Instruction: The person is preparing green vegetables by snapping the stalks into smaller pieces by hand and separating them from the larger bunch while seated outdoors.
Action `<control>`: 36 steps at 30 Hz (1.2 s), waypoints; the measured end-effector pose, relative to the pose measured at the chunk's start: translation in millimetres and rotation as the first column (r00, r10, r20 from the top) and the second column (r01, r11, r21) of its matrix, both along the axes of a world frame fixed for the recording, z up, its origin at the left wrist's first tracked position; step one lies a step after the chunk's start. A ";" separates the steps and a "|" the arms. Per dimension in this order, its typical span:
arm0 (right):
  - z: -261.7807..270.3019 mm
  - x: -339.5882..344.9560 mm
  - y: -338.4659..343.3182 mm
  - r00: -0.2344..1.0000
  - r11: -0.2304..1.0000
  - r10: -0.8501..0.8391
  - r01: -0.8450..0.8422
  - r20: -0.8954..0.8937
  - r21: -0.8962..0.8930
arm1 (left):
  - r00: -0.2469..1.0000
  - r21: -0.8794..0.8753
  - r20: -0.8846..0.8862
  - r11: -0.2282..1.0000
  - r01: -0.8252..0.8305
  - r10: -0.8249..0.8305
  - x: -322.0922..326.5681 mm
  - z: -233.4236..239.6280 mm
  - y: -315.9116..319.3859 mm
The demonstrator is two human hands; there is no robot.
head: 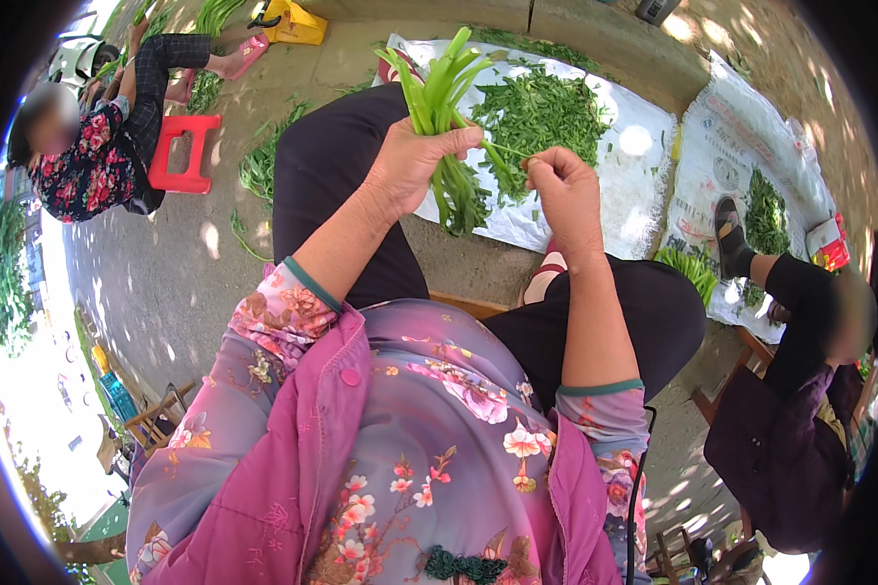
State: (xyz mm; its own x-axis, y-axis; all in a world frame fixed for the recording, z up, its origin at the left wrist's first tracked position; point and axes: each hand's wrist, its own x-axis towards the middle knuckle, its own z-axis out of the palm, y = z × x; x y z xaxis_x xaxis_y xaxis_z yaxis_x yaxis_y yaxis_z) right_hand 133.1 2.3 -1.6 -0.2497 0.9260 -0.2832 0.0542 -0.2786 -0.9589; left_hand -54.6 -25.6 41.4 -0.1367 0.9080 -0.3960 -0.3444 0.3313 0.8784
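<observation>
My left hand [407, 167] grips a bunch of green leafy stalks [439, 95], stalk ends up and wilted-looking leaves hanging below the fist. Between finger and thumb, my right hand [569, 201] pinches the end of a thin green strand [508, 149]. That strand stretches across to the bunch beside my left thumb. Beyond both hands, a heap of cut green leaves [545, 117] lies on a white woven plastic sheet [640, 201] on the ground. Which stalk the strand comes from is hard to tell.
A person sits at the left near a red plastic stool [184, 155]; another sits at the right. A second printed woven sack [717, 146] holds more leaves [767, 216]. Green stalks [688, 272] lie by my right knee. Loose greens [263, 164] and a yellow bag [296, 23] are at the left.
</observation>
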 end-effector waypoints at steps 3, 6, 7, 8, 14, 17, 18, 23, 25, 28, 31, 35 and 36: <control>3.3 -0.5 0.7 0.989 0.990 -0.079 0.062 -0.125 -0.130 | 1.000 0.008 -0.002 1.000 -0.012 0.012 6.1 -1.4 -0.3; 3.3 0.8 0.7 0.987 0.984 -0.100 0.079 -0.126 -0.160 | 1.000 0.018 -0.006 1.000 0.007 -0.007 8.9 -0.6 -0.9; 0.4 2.0 1.5 0.990 0.984 -0.098 0.080 -0.106 -0.159 | 1.000 0.021 -0.009 1.000 0.021 -0.021 9.7 -0.3 -1.0; -1.7 3.6 2.7 0.992 0.984 -0.096 0.082 -0.085 -0.159 | 1.000 0.025 0.001 1.000 0.014 -0.014 9.8 -1.1 -1.0; -2.1 20.3 14.1 0.907 0.917 -0.371 0.324 -0.199 -0.231 | 0.995 0.009 0.100 1.000 -0.018 0.017 -1.5 -4.0 -1.1; 0.5 22.6 15.8 0.921 0.929 -0.355 0.329 -0.161 -0.168 | 0.995 0.004 0.100 1.000 -0.018 0.018 -2.2 -2.1 -0.9; -1.0 22.4 16.3 0.922 0.931 -0.355 0.334 -0.157 -0.144 | 0.995 0.004 0.103 1.000 -0.016 0.015 -1.8 -2.1 -0.8; -10.7 20.0 15.8 0.937 0.933 -0.341 0.328 0.072 0.147 | 0.994 0.009 0.109 1.000 -0.010 0.009 0.7 0.0 -0.5; -13.7 22.3 16.7 0.936 0.943 -0.258 0.190 0.240 0.272 | 0.995 0.004 0.099 1.000 -0.004 0.003 -0.1 -0.3 -0.6; 3.8 15.1 9.3 0.990 0.983 -0.132 0.124 0.053 0.132 | 0.997 0.011 0.075 1.000 -0.001 0.000 -0.1 -1.7 -1.0; 12.4 8.1 1.5 0.980 0.931 -0.049 -0.026 0.195 0.364 | 0.999 0.019 0.051 1.000 0.001 -0.002 0.7 -2.6 -0.9; 15.8 0.1 -5.0 0.973 0.853 0.024 -0.140 0.229 0.503 | 0.999 0.021 0.045 1.000 -0.008 0.007 4.0 1.2 -0.7; 15.4 -1.2 -5.8 0.969 0.847 0.029 -0.154 0.245 0.508 | 0.999 0.024 0.045 1.000 -0.006 0.005 4.3 0.8 -0.7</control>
